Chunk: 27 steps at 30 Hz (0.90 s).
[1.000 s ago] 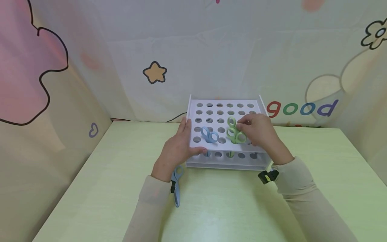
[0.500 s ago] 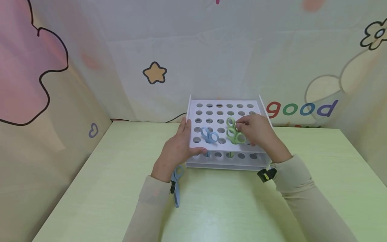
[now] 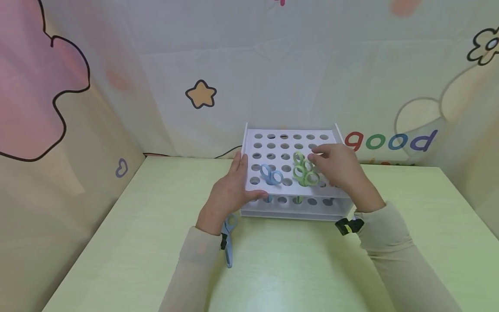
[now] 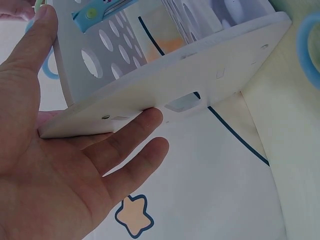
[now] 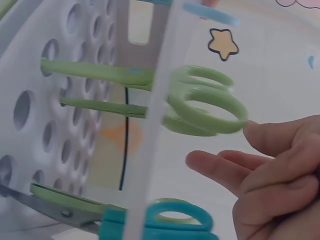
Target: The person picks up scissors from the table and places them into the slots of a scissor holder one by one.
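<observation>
A white two-tier rack [image 3: 269,190] with rows of round holes stands on the table. My left hand [image 3: 228,190] grips its left side, thumb over the front edge and fingers along the outer wall. Two pairs of green scissors [image 5: 205,102] stand close together in the rack, handles up and blades through holes. Light-blue scissors [image 3: 270,175] stand to their left. Teal-handled scissors [image 5: 177,220] show low in the right wrist view. My right hand [image 3: 337,167] is beside the green handles, thumb and fingers spread apart with nothing between; its thumb tip is at or near one loop.
Blue-grey scissors [image 3: 228,242] lie on the table [image 3: 288,268] beside the left forearm. A printed cloth [image 3: 288,82] hangs behind the rack, with a thin dark cable [image 3: 228,151] at the table's back edge.
My right hand has let go of the green scissors and moved slightly right and away from the handles. The left hand and the rack have stayed in place.
</observation>
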Available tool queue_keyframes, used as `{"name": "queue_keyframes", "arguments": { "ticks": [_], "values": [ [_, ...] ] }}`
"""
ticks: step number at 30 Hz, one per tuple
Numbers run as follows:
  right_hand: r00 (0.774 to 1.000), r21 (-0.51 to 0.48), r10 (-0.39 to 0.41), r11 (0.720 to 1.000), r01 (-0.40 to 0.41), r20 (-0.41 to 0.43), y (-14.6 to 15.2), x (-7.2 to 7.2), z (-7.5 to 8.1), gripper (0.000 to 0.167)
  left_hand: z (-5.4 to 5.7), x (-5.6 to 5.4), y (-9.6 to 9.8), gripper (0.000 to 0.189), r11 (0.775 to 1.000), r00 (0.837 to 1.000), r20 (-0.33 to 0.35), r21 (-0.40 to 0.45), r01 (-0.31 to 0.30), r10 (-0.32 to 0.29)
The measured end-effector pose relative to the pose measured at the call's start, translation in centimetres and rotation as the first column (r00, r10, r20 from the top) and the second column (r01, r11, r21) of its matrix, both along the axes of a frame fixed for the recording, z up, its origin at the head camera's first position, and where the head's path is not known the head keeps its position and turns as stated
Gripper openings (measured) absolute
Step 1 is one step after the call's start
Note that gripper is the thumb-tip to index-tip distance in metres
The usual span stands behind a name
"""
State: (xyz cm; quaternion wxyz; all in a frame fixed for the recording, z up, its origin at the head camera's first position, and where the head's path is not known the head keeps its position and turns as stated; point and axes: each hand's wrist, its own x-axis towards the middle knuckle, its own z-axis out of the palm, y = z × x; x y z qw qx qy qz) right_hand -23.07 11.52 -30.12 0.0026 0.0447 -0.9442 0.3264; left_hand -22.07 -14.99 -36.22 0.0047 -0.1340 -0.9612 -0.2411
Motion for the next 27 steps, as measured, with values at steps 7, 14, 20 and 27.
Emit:
{"name": "queue_keyframes", "arguments": {
  "ticks": [7, 14, 20, 27],
  "values": [
    [0.995, -0.067, -0.019, 0.998, 0.013, -0.096, 0.9, 1.0, 1.1, 0.042, 0.1, 0.1, 0.1, 0.12, 0.999, 1.0, -0.008, -0.032, -0.005, 0.005],
    [0.985, -0.157, -0.072, 0.987, 0.047, -0.155, 2.2, 1.9, 1.7, 0.044, 0.1, 0.1, 0.1, 0.12, 0.999, 1.0, -0.012, -0.035, -0.005, 0.004],
    [0.979, -0.181, -0.074, 0.983, 0.039, -0.188, 3.0, 2.2, 1.7, 0.048, 0.1, 0.1, 0.1, 0.119, 0.999, 1.0, -0.013, -0.033, -0.007, 0.007],
    [0.964, -0.229, -0.091, 0.973, 0.032, -0.249, 4.1, 2.7, 1.2, 0.042, 0.0, 0.0, 0.2, 0.119, 1.0, 1.0, -0.011, -0.028, -0.007, 0.007]
  ]
}}
